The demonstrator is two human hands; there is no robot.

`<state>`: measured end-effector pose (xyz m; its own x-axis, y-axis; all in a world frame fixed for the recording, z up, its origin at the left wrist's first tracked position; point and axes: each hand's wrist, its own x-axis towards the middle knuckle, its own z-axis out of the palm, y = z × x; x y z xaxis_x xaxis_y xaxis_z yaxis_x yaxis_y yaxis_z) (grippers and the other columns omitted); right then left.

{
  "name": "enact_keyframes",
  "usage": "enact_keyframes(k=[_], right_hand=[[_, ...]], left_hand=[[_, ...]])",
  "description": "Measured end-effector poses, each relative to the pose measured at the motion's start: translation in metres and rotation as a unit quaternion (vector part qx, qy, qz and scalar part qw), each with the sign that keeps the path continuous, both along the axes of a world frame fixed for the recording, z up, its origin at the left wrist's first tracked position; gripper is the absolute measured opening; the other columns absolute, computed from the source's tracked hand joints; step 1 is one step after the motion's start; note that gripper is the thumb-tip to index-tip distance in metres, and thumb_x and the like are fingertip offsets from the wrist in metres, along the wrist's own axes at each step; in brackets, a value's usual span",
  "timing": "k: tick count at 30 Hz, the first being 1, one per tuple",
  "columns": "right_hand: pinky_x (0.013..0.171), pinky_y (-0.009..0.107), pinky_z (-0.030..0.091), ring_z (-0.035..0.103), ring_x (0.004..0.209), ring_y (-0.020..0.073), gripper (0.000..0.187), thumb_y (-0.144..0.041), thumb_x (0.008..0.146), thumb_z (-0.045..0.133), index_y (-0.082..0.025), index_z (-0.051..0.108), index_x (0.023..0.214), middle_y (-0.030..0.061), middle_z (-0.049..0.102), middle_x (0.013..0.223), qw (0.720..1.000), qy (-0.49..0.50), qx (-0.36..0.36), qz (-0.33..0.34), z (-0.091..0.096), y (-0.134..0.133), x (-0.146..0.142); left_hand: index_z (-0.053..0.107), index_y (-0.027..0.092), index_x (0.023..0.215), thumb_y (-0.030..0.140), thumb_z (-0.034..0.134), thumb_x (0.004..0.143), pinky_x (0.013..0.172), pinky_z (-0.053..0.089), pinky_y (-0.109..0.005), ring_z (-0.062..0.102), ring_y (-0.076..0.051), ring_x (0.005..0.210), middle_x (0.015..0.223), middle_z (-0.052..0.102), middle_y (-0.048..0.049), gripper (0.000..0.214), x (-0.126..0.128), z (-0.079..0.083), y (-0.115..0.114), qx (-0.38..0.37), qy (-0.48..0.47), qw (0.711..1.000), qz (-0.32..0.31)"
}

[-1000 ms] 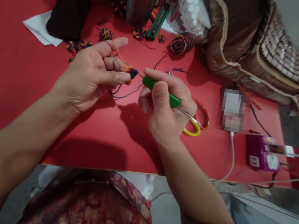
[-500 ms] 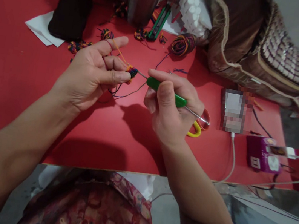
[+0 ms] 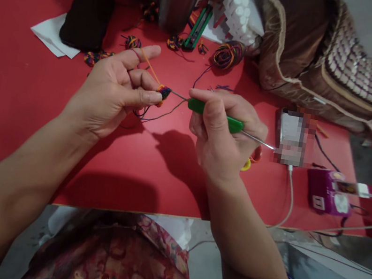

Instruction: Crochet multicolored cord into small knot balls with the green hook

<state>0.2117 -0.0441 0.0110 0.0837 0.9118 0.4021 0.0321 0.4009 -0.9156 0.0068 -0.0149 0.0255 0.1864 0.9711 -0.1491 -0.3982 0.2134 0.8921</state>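
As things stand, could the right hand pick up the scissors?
Probably not freely: the right hand grips the green-handled hook, though the scissors lie close, partly hidden behind that hand.

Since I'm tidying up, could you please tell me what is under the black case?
White paper sticks out from under the black case; whatever else it covers is hidden.

Table [image 3: 16, 106]: moderately lit, pale sheen around the middle and right of the frame.
Shadows: soft-edged, dark below the right hand [image 3: 223, 131] and at lower centre, suggesting light from above.
Phone [image 3: 291, 138]: masked by coarse pixel blocks.
Shirt [image 3: 124, 255]: dim, detail soft.
Upper right corner: darkened, stretched.
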Motion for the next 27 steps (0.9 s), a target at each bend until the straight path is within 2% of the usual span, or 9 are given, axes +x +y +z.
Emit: enact_keyframes(k=[5, 10, 13, 20, 23, 27], right_hand=[[0.060, 0.036, 0.050, 0.056, 0.057, 0.0164, 0.020, -0.049, 0.103, 0.081, -0.036, 0.092, 0.092, -0.0006, 0.065, 0.067, 1.000, 0.002, 0.002, -0.014, 0.007, -0.002, 0.000], [0.062, 0.036, 0.053, 0.055, 0.056, 0.0151, 0.019, -0.048, 0.103, 0.083, -0.035, 0.093, 0.093, -0.0005, 0.065, 0.067, 1.000, 0.002, 0.011, 0.012, 0.008, 0.000, 0.005], [0.061, 0.035, 0.054, 0.053, 0.056, 0.0143, 0.021, -0.050, 0.102, 0.084, -0.034, 0.092, 0.091, -0.0007, 0.063, 0.066, 1.000, 0.000, -0.002, 0.020, 0.008, 0.003, 0.010], [0.042, 0.032, 0.033, 0.035, 0.044, 0.0102, 0.038, -0.066, 0.092, 0.089, -0.030, 0.086, 0.082, -0.0045, 0.051, 0.053, 0.997, 0.046, -0.051, 0.045, 0.009, 0.012, 0.011], [0.040, 0.031, 0.025, 0.028, 0.042, 0.0091, 0.039, -0.065, 0.093, 0.088, -0.028, 0.085, 0.079, -0.0046, 0.049, 0.051, 0.993, 0.073, -0.065, 0.058, 0.012, 0.013, 0.010], [0.038, 0.029, 0.018, 0.025, 0.041, 0.0098, 0.042, -0.070, 0.089, 0.088, -0.031, 0.085, 0.075, -0.0043, 0.051, 0.049, 0.985, 0.106, -0.101, 0.088, 0.010, 0.014, 0.009]], left_hand=[[0.069, 0.017, 0.143, 0.000, 0.101, 0.072, 0.063, 0.056, -0.027, 0.069, -0.013, 0.067, 0.076, 0.077, 0.0061, 0.080, -0.001, 0.000, 0.000, 0.011, -0.002, 1.000, -0.011], [0.075, 0.019, 0.123, 0.002, 0.102, 0.063, 0.058, 0.052, -0.025, 0.065, -0.012, 0.062, 0.072, 0.078, 0.0046, 0.069, 0.002, 0.004, -0.002, 0.007, -0.030, 0.999, -0.023], [0.075, 0.017, 0.122, 0.006, 0.102, 0.062, 0.057, 0.052, -0.026, 0.066, -0.013, 0.059, 0.071, 0.078, 0.0025, 0.067, 0.002, 0.004, -0.002, 0.005, -0.028, 0.999, -0.033], [0.079, 0.020, 0.121, 0.007, 0.105, 0.060, 0.058, 0.054, -0.025, 0.068, -0.013, 0.060, 0.075, 0.077, 0.0025, 0.067, -0.001, 0.003, -0.001, -0.011, -0.021, 0.997, -0.073], [0.080, 0.022, 0.118, 0.007, 0.105, 0.058, 0.057, 0.054, -0.025, 0.068, -0.014, 0.060, 0.075, 0.078, 0.0035, 0.066, -0.001, 0.003, 0.000, -0.012, -0.011, 0.997, -0.077], [0.081, 0.022, 0.117, 0.007, 0.104, 0.059, 0.057, 0.054, -0.027, 0.068, -0.014, 0.060, 0.075, 0.079, 0.0019, 0.065, 0.000, 0.003, 0.000, -0.013, -0.020, 0.996, -0.085]])
